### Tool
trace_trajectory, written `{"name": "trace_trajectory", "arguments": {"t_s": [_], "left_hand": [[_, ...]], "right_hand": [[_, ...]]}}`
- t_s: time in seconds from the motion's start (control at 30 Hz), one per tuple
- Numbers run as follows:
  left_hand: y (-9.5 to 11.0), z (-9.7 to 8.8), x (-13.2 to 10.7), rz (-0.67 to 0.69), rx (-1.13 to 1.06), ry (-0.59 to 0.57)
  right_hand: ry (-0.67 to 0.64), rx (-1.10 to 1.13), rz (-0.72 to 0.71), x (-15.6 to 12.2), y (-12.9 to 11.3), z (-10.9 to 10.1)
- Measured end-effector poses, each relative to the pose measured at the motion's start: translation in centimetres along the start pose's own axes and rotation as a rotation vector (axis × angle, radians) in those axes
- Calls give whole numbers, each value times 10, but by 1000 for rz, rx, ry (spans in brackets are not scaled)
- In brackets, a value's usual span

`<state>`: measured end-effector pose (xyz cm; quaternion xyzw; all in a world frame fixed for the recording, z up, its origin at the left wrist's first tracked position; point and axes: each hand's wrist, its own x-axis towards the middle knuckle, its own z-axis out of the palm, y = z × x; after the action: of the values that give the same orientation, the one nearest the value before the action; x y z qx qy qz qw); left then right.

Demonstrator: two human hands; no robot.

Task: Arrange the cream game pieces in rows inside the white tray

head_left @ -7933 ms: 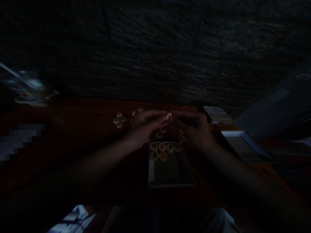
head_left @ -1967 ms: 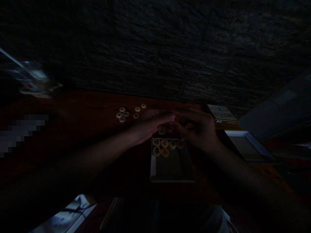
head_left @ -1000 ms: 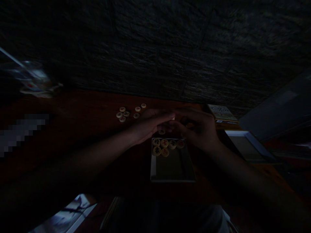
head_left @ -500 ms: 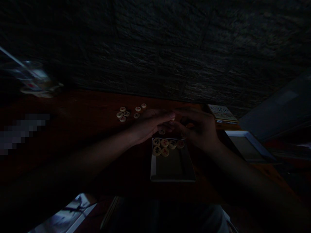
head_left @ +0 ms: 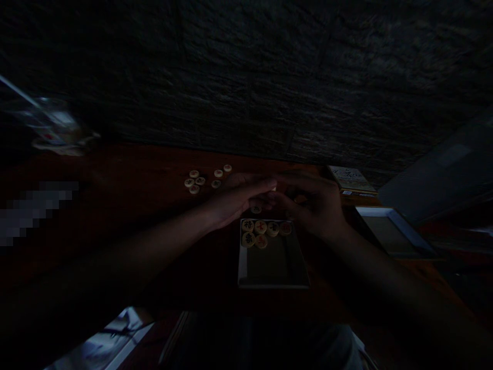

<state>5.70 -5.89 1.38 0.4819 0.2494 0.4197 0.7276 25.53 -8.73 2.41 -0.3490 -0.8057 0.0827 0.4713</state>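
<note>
My left hand (head_left: pixel 244 194) and my right hand (head_left: pixel 314 200) meet fingertip to fingertip just beyond an open shallow box (head_left: pixel 275 264). Between the left thumb and the right fingertips, the pale edge of a Chinese chess piece (head_left: pixel 273 188) shows; most of it is covered. Both hands are closed around that spot, and the dark hides what else the left palm may hold. In the box, round wooden pieces with red or black characters fill a far row, and a black piece (head_left: pixel 248 239) and a red piece (head_left: pixel 261 241) sit below. Another piece (head_left: pixel 256 209) lies under the left fingers.
Several loose pieces (head_left: pixel 200 181) lie on the dark red table (head_left: pixel 142 169), left of my hands. At right are an open box lid (head_left: pixel 418 234) and a printed box (head_left: pixel 352 180). A plastic cup (head_left: pixel 57 123) with a straw stands far left. A stone wall (head_left: pixel 246 77) rises behind.
The hands and pieces keep nearly the same places. The scene looks slightly darker, and the view has shifted very little.
</note>
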Motion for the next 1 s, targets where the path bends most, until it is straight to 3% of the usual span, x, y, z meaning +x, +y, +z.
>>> {"name": "trace_trajectory", "arguments": {"t_s": [1.0], "left_hand": [[1,2,-2,-6,-3,-32]], "right_hand": [[1,8,6,1,-1,-1]]}}
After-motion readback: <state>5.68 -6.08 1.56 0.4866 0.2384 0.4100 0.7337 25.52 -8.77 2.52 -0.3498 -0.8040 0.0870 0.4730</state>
